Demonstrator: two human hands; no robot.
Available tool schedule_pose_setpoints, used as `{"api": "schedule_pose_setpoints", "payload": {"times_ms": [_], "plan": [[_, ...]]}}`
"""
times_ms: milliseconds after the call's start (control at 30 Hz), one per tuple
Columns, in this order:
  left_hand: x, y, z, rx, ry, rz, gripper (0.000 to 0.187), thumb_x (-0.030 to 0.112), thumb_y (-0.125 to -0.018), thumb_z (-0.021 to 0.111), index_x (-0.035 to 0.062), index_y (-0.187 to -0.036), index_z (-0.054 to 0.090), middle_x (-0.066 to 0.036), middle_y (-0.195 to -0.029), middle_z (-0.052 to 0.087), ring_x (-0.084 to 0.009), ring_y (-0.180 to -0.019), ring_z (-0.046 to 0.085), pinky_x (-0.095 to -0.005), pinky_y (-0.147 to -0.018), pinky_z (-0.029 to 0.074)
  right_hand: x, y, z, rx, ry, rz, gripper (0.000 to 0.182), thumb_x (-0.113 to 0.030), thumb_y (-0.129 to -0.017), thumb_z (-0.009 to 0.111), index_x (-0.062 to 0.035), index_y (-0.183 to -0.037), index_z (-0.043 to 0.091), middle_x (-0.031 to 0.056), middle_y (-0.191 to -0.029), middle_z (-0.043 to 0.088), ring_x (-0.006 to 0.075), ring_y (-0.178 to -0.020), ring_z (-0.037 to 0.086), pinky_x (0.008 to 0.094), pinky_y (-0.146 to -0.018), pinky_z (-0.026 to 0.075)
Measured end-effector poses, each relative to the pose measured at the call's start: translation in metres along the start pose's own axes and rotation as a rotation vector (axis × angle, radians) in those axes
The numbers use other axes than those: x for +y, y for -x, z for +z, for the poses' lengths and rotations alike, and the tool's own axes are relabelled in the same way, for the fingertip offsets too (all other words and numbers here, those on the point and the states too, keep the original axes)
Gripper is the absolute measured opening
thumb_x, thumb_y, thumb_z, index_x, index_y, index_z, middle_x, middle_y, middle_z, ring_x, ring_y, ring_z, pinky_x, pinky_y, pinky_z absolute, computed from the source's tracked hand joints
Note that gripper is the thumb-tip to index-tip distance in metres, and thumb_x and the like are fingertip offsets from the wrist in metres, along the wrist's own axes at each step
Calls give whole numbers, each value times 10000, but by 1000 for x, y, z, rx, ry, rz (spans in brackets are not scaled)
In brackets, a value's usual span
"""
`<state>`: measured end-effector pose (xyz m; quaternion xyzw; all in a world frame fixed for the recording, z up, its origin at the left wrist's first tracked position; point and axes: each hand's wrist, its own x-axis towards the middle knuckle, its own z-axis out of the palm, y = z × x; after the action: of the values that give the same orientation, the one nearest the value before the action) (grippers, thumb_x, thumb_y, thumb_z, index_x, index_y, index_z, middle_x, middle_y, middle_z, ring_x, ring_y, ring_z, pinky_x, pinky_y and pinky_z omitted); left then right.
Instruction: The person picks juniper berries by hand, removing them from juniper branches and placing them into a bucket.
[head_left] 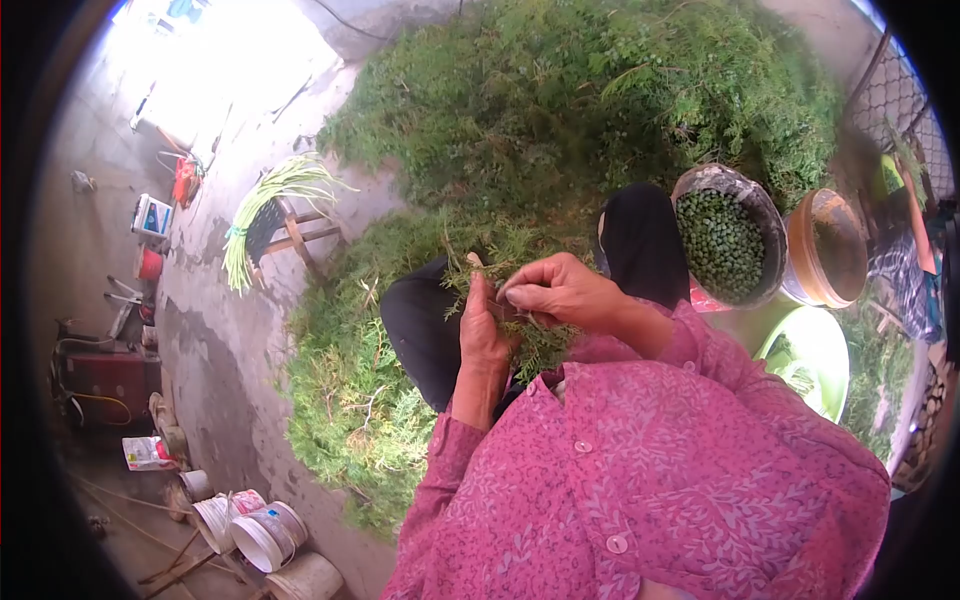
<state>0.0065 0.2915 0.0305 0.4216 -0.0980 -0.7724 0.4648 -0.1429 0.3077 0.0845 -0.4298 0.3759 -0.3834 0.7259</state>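
My left hand (484, 338) is closed around a leafy green conifer sprig (542, 348), its flat fronds poking out below and above the fingers. Close beside it, my right hand (572, 292) pinches with thumb and forefinger at the sprig; what lies between those fingertips is too small to make out. Both hands are over my lap, between my dark-trousered knees. To the right of my knee stands a bucket (774, 222) holding many small round green cones (718, 245).
A large heap of conifer branches (560, 100) spreads ahead and to the left. Long green beans (285, 185) lie over a small stool (300, 238). A tan bucket (800, 240) and a pale green basin (838, 350) stand right. White buckets (262, 545) lie lower left.
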Motion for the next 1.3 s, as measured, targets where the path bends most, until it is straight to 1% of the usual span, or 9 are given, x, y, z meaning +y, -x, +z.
{"api": "schedule_pose_setpoints", "payload": {"times_ms": [233,433,567,667,867,967,1033,1133,1300], "plan": [[-3,-1,-5,-22,-121,40,287,366,-868,540,138,-693,532,38,-631,494,-87,-592,449,-228,-560,362,36,-23,-13,253,839,-523,159,-85,-764,618,-7,-900,640,117,-773,637,203,-679,611,290,-599,473],[-5,-4,-8,68,-54,13,218,279,-869,556,104,-739,559,24,-664,533,-104,-586,478,-235,-589,390,41,-19,-7,289,1175,-472,152,-89,-755,581,-28,-892,606,137,-741,600,286,-686,589,346,-593,466],[-5,-5,-8,98,-58,-33,190,263,-861,557,75,-844,580,-43,-765,605,-172,-708,572,-341,-652,474,53,-22,-9,330,947,-606,129,-154,-779,563,-32,-806,596,104,-677,596,247,-598,582,342,-526,455],[1,-11,-23,111,41,-91,218,249,-876,524,35,-875,569,-84,-787,605,-219,-704,576,-379,-613,486,9,3,-9,126,8,8,182,-159,-853,526,-4,-904,605,-14,-634,526,30,-506,454,182,-436,357],[31,-24,-41,22,119,-1,215,256,-883,501,57,-841,572,-100,-814,603,-228,-686,570,-442,-587,479,-48,72,-97,769,92,-530,120,-92,-839,534,-43,-926,600,1,-692,535,32,-556,481,157,-463,389],[41,-23,-37,-39,291,-11,202,245,-880,507,59,-834,573,-93,-828,594,-218,-686,550,-421,-621,463,-29,111,-177,1075,331,-597,212,-138,-798,565,-32,-979,596,54,-731,575,111,-569,535,230,-501,437],[45,-23,-36,-121,433,-78,200,243,-878,509,57,-846,575,-92,-855,583,-208,-696,526,-395,-653,442,2,131,-227,1258,1773,-582,339,-212,-732,599,-30,-1018,595,125,-759,603,223,-651,590,310,-614,474],[54,-23,-34,-136,469,-72,231,243,-881,503,21,-876,568,-91,-856,571,-202,-707,517,-376,-660,434,22,147,-224,1206,1567,-58,374,-254,-677,610,-25,-973,617,161,-781,612,284,-756,604,344,-729,466],[67,-16,-26,-155,428,21,248,234,-892,483,-3,-882,555,-99,-831,568,-201,-680,521,-382,-648,449,5,103,-161,862,951,-78,252,-227,-708,590,-12,-828,644,135,-762,627,239,-730,610,326,-685,473]]}}
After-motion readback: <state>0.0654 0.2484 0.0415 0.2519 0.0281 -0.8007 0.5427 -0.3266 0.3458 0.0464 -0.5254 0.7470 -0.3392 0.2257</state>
